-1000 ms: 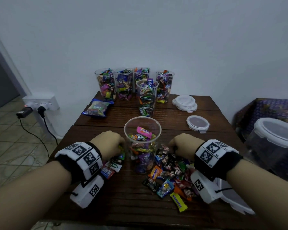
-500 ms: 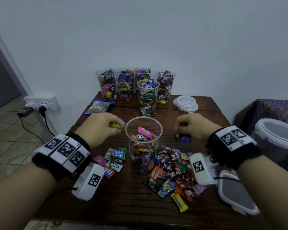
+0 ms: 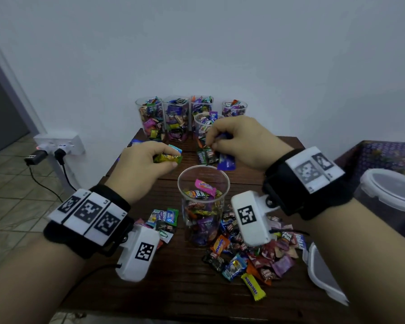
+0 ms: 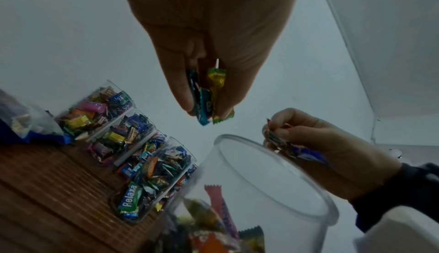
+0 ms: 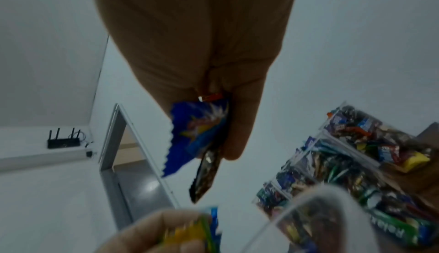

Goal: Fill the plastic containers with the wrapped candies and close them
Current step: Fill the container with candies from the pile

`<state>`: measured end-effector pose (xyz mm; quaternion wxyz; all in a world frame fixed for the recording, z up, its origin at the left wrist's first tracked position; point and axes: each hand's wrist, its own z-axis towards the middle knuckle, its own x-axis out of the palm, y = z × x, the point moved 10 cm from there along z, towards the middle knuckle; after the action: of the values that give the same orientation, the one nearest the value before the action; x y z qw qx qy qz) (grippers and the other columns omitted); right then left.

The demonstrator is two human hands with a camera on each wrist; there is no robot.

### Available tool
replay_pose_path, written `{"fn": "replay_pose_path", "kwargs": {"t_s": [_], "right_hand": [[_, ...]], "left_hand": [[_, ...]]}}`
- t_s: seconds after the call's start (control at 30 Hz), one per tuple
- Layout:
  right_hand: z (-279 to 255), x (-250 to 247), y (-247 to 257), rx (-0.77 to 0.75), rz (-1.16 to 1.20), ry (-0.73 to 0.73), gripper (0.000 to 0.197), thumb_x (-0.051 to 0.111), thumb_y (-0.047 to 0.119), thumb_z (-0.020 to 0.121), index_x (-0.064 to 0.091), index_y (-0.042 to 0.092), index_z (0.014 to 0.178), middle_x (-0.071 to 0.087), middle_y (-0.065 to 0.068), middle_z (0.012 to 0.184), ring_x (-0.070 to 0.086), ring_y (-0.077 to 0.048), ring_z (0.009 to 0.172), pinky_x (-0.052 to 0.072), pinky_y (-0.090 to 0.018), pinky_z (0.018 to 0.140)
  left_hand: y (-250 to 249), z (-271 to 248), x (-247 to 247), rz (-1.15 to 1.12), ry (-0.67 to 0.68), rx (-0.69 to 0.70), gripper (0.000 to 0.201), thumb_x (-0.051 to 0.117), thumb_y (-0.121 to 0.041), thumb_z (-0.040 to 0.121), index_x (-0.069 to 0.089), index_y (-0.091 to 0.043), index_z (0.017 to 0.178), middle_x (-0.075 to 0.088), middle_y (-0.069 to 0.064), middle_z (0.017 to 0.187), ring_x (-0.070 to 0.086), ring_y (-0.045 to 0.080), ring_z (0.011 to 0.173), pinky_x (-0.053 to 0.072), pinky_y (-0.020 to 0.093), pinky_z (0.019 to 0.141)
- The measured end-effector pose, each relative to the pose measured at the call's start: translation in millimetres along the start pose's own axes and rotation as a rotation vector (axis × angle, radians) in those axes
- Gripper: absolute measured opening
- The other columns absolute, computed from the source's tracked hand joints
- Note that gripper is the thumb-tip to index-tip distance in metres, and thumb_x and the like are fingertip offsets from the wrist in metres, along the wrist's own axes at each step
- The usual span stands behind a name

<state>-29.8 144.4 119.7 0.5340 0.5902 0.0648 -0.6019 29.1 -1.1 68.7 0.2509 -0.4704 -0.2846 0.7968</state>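
Note:
A clear plastic container (image 3: 202, 181), partly filled with wrapped candies, stands open at the table's middle. My left hand (image 3: 147, 160) hovers just left of its rim, pinching a yellow-green candy and a teal one (image 4: 209, 95). My right hand (image 3: 234, 141) is raised behind and right of the rim, gripping a blue wrapper (image 5: 194, 135) and a dark one (image 5: 206, 170). Loose candies (image 3: 250, 256) lie piled on the table right of the container, and a few more candies (image 3: 164, 218) lie to its left.
Several filled open containers (image 3: 175, 118) stand along the wall at the back of the dark wooden table (image 3: 173, 288). A lid (image 3: 323, 274) lies at the right edge. A large lidded tub (image 3: 393, 195) sits off to the right. A socket with plugs (image 3: 59, 146) is on the left.
Both hands lifted from the candy piles, each with candies in its fingers, and moved up over the open container's rim. The view tilted downward.

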Motion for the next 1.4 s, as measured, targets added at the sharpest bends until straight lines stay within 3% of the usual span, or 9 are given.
{"fn": "replay_pose_path", "kwargs": {"t_s": [0.17,0.37,0.53,0.7,0.8,0.9,0.97,1.1,1.4], "right_hand": [[-2.6,36.8,9.6,-0.055,-0.107,0.096,0.017,0.057,0.002,0.086,0.068,0.013,0.091,0.053,0.016,0.076,0.048,-0.003,0.074,0.035,-0.006,0.064],[-7.4,54.2,4.4,-0.049,-0.118,0.143,0.016,0.057,0.004,0.087,0.068,0.011,0.095,0.054,0.007,0.088,0.05,-0.007,0.084,0.036,-0.014,0.066],[-12.7,58.4,4.3,-0.051,-0.17,0.164,0.016,0.059,0.011,0.087,0.07,0.014,0.099,0.06,0.001,0.097,0.056,-0.015,0.094,0.042,-0.026,0.082],[-29.0,39.4,-2.6,-0.01,-0.075,0.009,0.018,0.065,0.023,0.086,0.069,0.02,0.103,0.058,0.004,0.098,0.056,-0.01,0.092,0.043,-0.024,0.082],[-47.2,31.3,-21.7,0.106,0.128,-0.075,0.055,0.072,0.033,0.079,0.052,0.023,0.129,0.053,0.006,0.122,0.049,-0.007,0.113,0.04,-0.027,0.097],[-61.9,57.8,-39.2,0.225,0.32,0.059,0.097,0.081,0.034,0.07,0.023,0.024,0.147,0.04,0.009,0.14,0.042,-0.005,0.127,0.037,-0.028,0.107],[-66.1,73.6,-46.9,0.252,0.414,0.102,0.106,0.083,0.031,0.068,0.014,0.025,0.148,0.039,0.013,0.139,0.041,-0.003,0.127,0.035,-0.028,0.108],[-66.3,87.4,-58.2,0.28,0.495,0.065,0.094,0.083,0.024,0.069,0.022,0.026,0.14,0.044,0.01,0.134,0.042,-0.003,0.127,0.036,-0.027,0.106],[-60.1,85.4,-61.6,0.248,0.495,-0.045,0.074,0.084,0.02,0.068,0.036,0.029,0.123,0.053,0.011,0.122,0.05,-0.001,0.116,0.042,-0.026,0.099]], "left_hand": [[-7.8,0.6,0.1,-0.016,-0.013,0.019,0.023,0.072,-0.014,0.08,0.065,-0.034,0.085,0.059,-0.022,0.087,0.055,-0.005,0.079,0.035,0.001,0.067],[-13.5,-1.0,2.3,-0.11,-0.018,0.041,0.035,0.074,-0.011,0.079,0.061,-0.044,0.078,0.063,-0.017,0.092,0.061,0.008,0.087,0.046,0.024,0.081],[-16.2,-1.3,5.6,-0.14,-0.031,0.022,0.02,0.071,-0.032,0.07,0.063,-0.048,0.078,0.066,-0.018,0.092,0.062,0.015,0.095,0.047,0.037,0.09],[-18.6,-0.5,7.8,-0.158,-0.01,0.043,0.032,0.073,-0.011,0.079,0.063,-0.041,0.08,0.062,-0.02,0.09,0.059,-0.002,0.084,0.042,0.013,0.077],[-23.8,-1.9,10.7,-0.186,0.019,0.048,0.03,0.073,-0.011,0.08,0.063,-0.04,0.081,0.063,-0.017,0.093,0.06,-0.001,0.085,0.044,0.014,0.076],[-34.6,-4.3,18.8,-0.184,0.077,0.075,0.028,0.071,-0.011,0.082,0.064,-0.038,0.082,0.064,-0.016,0.094,0.06,-0.005,0.082,0.043,0.007,0.069],[-40.9,-5.8,24.6,-0.149,0.104,0.094,0.023,0.071,-0.012,0.082,0.065,-0.034,0.086,0.065,-0.013,0.095,0.061,-0.005,0.083,0.047,0.007,0.067],[-45.5,-10.4,36.3,-0.078,0.152,0.119,0.024,0.072,-0.016,0.081,0.065,-0.037,0.089,0.065,-0.014,0.094,0.06,-0.001,0.086,0.05,0.02,0.077],[-58.6,-17.0,40.4,-0.039,0.182,0.209,0.024,0.067,-0.012,0.083,0.072,-0.028,0.099,0.061,-0.017,0.103,0.055,-0.005,0.099,0.044,0.008,0.08]]}}
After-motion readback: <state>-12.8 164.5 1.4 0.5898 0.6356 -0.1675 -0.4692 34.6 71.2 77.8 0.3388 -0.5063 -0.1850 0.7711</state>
